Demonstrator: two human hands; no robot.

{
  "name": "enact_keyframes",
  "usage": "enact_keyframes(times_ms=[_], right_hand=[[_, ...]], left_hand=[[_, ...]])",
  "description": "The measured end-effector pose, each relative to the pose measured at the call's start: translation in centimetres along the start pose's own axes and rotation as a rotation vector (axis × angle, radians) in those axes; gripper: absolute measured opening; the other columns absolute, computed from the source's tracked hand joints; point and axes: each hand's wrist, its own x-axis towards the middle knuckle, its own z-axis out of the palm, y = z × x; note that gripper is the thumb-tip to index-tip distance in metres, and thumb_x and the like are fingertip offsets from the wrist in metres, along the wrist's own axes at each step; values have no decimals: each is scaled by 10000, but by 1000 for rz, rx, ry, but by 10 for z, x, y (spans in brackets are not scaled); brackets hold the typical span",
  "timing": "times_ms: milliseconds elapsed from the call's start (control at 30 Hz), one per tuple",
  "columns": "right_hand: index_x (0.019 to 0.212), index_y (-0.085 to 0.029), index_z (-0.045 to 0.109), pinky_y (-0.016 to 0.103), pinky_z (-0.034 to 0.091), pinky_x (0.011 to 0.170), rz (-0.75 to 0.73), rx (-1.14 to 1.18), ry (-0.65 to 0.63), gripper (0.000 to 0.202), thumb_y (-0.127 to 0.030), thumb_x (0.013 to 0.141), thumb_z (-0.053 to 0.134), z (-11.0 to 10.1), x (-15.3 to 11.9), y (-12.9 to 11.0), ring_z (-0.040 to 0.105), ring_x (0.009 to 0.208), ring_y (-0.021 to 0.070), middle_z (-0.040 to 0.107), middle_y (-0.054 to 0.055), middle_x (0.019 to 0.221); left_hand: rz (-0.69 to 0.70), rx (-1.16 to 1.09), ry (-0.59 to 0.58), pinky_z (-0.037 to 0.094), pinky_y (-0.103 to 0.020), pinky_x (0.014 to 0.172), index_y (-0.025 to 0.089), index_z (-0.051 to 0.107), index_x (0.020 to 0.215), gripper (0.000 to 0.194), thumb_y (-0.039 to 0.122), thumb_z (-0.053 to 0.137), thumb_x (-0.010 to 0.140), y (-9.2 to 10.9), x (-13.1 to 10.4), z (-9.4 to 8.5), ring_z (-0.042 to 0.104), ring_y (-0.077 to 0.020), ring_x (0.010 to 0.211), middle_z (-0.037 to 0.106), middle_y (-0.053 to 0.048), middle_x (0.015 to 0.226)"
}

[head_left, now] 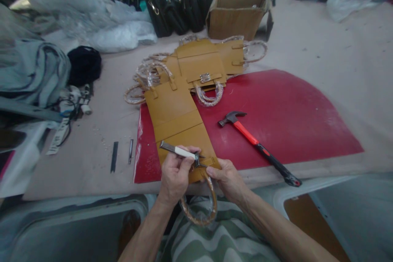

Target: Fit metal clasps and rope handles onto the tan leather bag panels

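Tan leather bag panels (196, 65) lie stacked at the far edge of the red cutting mat (291, 118), most already carrying plastic-wrapped handles, one with a metal clasp; I judge the batch well along, with the near panel (181, 127) in work at the table's front edge. A red-handled hammer (254, 141) rests untouched on the mat, and two slim dark punches (114, 156) lie left of it. The left hand (175, 176) has its fingers curled tight around a white-handled tool (178, 150), tip at the panel's handle tab. The right hand (229, 180) pinches that tab beside the looped handle (199, 208), fingers pressed together.
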Motion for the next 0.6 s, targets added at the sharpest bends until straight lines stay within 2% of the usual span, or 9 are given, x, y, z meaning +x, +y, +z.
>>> enact_keyframes(times_ms=[133, 300, 467, 600], right_hand=[[862, -141, 736, 275, 469, 639, 4, -14, 8, 433, -494, 638, 848, 1, -1, -1, 592, 671, 161, 699, 41, 752], [853, -144, 710, 256, 424, 562, 15, -120, -13, 430, -518, 665, 812, -1, -2, -5, 565, 584, 140, 679, 25, 688], [867, -133, 716, 255, 447, 580, -27, -212, -110, 427, -527, 714, 781, -8, -5, -12, 583, 597, 141, 695, 35, 697], [837, -131, 723, 251, 445, 566, -34, -232, -133, 399, -516, 740, 766, -12, -6, -10, 581, 575, 137, 689, 28, 664]], left_hand=[[18, 45, -3, 604, -321, 875, 177, 596, 1009, 148, 290, 638, 923, 0, -3, 0, 740, -210, 998, 755, -89, 1037], [91, 252, -67, 581, -318, 924, 190, 630, 1072, 165, 271, 614, 928, -3, -4, -2, 714, -205, 1032, 736, -95, 1085], [64, 210, -58, 593, -304, 888, 193, 612, 1070, 172, 294, 609, 931, -1, -1, 1, 721, -199, 997, 728, -90, 1070], [75, 224, -56, 595, -299, 869, 196, 591, 1062, 164, 288, 612, 929, 3, -1, 4, 725, -193, 974, 727, -82, 1051]])
